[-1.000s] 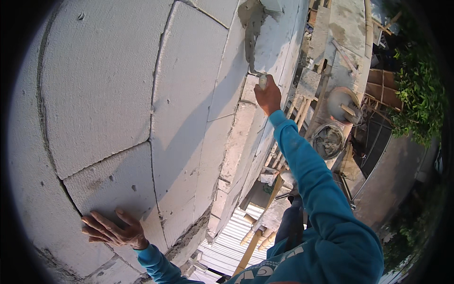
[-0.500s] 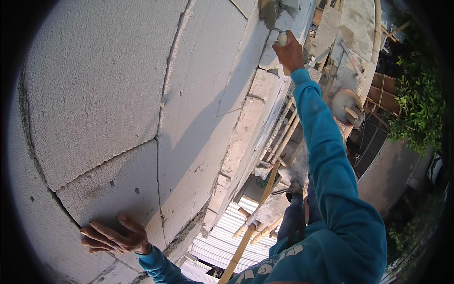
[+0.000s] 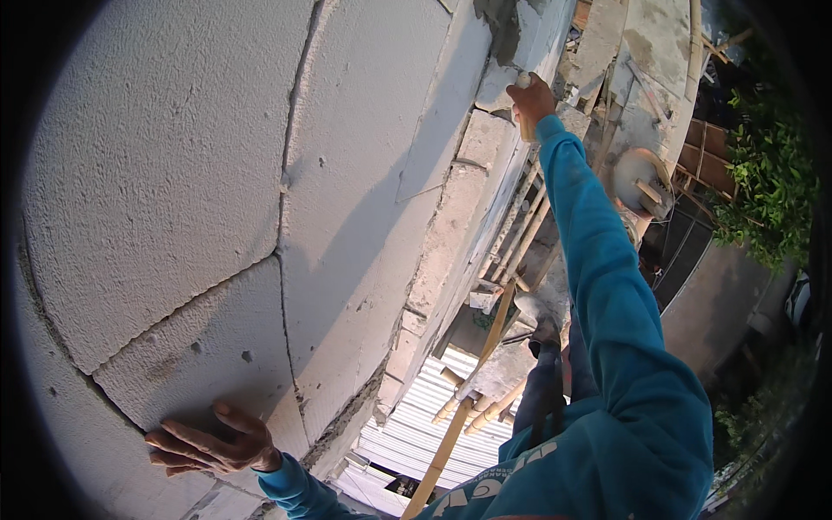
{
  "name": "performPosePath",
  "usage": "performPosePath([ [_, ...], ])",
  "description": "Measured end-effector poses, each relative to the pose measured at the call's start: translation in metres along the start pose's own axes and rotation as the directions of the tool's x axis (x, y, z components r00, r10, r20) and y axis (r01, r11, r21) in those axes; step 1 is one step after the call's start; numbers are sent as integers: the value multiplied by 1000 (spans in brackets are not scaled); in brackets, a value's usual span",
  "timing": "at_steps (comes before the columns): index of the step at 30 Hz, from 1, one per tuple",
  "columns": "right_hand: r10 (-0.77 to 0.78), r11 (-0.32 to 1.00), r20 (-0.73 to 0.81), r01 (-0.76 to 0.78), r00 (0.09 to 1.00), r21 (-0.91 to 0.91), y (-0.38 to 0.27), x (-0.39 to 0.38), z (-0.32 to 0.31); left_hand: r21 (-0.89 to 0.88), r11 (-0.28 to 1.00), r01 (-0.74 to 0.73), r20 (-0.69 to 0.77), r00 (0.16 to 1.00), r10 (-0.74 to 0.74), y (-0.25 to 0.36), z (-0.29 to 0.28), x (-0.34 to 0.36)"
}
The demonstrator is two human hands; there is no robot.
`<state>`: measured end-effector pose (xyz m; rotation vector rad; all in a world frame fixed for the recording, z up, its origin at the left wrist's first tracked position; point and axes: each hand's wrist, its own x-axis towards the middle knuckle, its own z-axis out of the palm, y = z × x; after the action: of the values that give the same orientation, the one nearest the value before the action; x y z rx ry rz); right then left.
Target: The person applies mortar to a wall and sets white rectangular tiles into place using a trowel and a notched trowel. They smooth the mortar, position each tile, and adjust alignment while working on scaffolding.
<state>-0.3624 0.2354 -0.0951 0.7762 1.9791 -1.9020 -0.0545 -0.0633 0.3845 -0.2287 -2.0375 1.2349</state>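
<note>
grey aerated block wall point(image 3: 173, 173), head view: large pale blocks with rough pitted faces, thin mortar joints running between them, straight edges bowed by the lens; wall fills the left and centre of the frame and runs away toward the top

left hand point(image 3: 212, 446): lower left, fingers spread flat and released, palm pressed on the face of a lower block, touching it, grasping nothing; teal sleeve point(image 3: 299, 490) comes in from the lower edge

right hand point(image 3: 530, 97): top centre, arm stretched far up along the wall edge in a matching teal sleeve; fingers clenched round a pale tool handle point(image 3: 524, 126), which shows below and just above the fist; working end of the tool cannot be told

wet mortar patch point(image 3: 503, 26): dark grey smear on the block face just above and left of the right hand, near the wall's upper edge

block ends point(image 3: 451, 225): stepped side faces of the wall, below the right hand

bamboo poles point(image 3: 472, 381): slanted, well below, beside the wall's foot

corrugated metal sheet point(image 3: 416, 425): light, ribbed, far below the poles

green foliage point(image 3: 767, 191): right rim, well apart from the wall
</note>
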Motion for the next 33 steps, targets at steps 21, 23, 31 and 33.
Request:
performPosePath([
  [21,-318,916,-1,307,948,-257,24,-181,75,-36,999,31,-9,999,-31,1,5,-1],
  [23,-301,928,17,297,954,-224,32,-205,83,-32,999,8,6,1000,-7,-2,6,-3],
  [31,-269,959,18,269,963,-92,34,-194,57,-70,996,55,25,998,-53,1,1,-4],
  [33,-320,947,-153,315,935,-59,6,-126,45,-79,995,57,10,998,-56,4,5,0],
])
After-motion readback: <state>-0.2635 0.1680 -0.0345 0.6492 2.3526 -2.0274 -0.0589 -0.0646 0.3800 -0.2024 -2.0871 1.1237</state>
